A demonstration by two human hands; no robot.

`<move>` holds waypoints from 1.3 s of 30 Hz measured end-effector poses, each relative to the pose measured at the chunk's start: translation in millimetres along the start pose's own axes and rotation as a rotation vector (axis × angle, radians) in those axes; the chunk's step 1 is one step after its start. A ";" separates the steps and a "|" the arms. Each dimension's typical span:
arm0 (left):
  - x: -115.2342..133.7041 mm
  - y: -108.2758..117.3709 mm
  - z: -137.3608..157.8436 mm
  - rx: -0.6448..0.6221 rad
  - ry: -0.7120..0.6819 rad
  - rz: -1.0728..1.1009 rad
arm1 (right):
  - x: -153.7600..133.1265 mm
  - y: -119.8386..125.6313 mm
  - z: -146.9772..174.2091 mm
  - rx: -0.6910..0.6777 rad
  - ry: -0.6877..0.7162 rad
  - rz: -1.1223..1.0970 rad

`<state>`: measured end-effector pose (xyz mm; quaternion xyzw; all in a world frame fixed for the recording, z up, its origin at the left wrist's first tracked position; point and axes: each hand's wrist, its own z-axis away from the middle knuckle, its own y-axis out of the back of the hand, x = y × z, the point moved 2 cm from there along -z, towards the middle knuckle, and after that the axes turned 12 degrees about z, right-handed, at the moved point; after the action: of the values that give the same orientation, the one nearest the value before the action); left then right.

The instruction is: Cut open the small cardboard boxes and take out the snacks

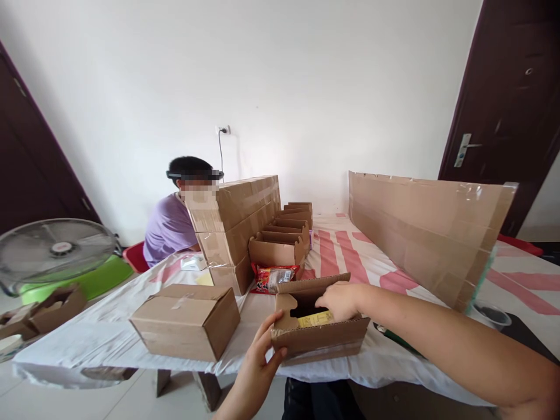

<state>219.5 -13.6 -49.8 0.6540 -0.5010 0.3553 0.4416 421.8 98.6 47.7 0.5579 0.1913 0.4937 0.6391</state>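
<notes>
An open-topped cardboard box (326, 344) stands near the table's front edge. My left hand (262, 350) grips its left end, with fingers on the upper corner and the thumb low on the front side. Inside lies a yellow packet (315, 319), partly covered by the box wall and my other hand. My right hand (340, 300) reaches over the right end into this box, fingers curled and pointing down beside the packet. Its fingertips are hidden, so anything in them cannot be made out. Behind the box lies a red snack bag (275, 278).
A closed cardboard box (186, 321) sits at left. Stacked boxes (234, 233) form a wall beside a row of open cardboard bins (277, 248). A cardboard panel (420, 233) stands at right, near a clear plastic cup (493, 315). A person (170, 224) sits beyond the stack.
</notes>
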 end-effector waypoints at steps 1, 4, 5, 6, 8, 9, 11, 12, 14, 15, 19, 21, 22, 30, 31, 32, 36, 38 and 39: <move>-4.4 -0.7 0.5 -0.003 0.004 0.020 | 1.0 0.4 -0.1 -0.019 0.021 -0.017; -13.5 -3.3 0.1 0.013 0.004 0.069 | -0.7 -1.2 -3.7 -0.033 0.013 -0.015; -15.1 -4.2 -0.5 0.024 0.003 0.075 | -1.9 -2.0 -5.5 -0.023 -0.012 -0.001; -16.1 -5.1 -1.2 0.037 0.005 0.078 | -3.0 -2.4 -6.9 -0.013 -0.032 0.008; -17.4 -5.8 -2.6 0.064 0.013 0.075 | -3.2 -1.4 -7.9 0.003 -0.048 0.013; -17.9 -5.5 -3.2 0.080 0.018 0.073 | -1.8 0.6 -7.0 0.024 -0.045 0.003; -19.3 -2.8 -4.4 0.111 0.025 0.072 | 4.6 7.1 -2.7 0.096 -0.044 -0.092; -20.0 -0.4 -5.2 0.123 0.028 0.079 | 9.2 11.0 0.4 0.139 -0.054 -0.180; -21.1 6.2 -7.9 0.139 0.036 0.114 | 18.9 17.6 6.6 0.222 -0.083 -0.407; -21.1 10.2 -9.7 0.149 0.039 0.140 | 23.1 19.9 9.1 0.261 -0.095 -0.515; -15.1 27.6 -18.6 0.177 0.035 0.211 | 30.7 20.9 12.3 0.432 -0.120 -0.767; -10.2 34.3 -21.8 0.181 0.046 0.224 | 30.1 16.8 10.2 0.504 -0.136 -0.867; -7.8 36.7 -22.7 0.185 0.057 0.233 | 29.2 14.1 8.6 0.534 -0.139 -0.921; 6.1 44.6 -26.2 0.230 0.089 0.263 | 23.6 -1.7 -4.5 0.689 -0.120 -1.216; 7.5 46.0 -27.6 0.226 0.092 0.265 | 23.3 -2.4 -5.5 0.704 -0.129 -1.232; 8.9 47.7 -29.2 0.223 0.094 0.269 | 22.7 -3.2 -6.3 0.717 -0.134 -1.250; 10.0 52.3 -34.6 0.196 0.109 0.308 | 17.4 -6.9 -8.4 0.772 -0.117 -1.331; 5.9 51.2 -35.1 0.192 0.099 0.332 | 14.1 -9.4 -9.3 0.805 -0.109 -1.340; 2.6 50.0 -34.8 0.202 0.082 0.345 | 12.9 -10.7 -9.8 0.823 -0.111 -1.331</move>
<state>171.0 12.6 -24.0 0.5846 -0.5491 0.5002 0.3265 424.1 115.8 39.0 0.5416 0.6208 -0.1327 0.5511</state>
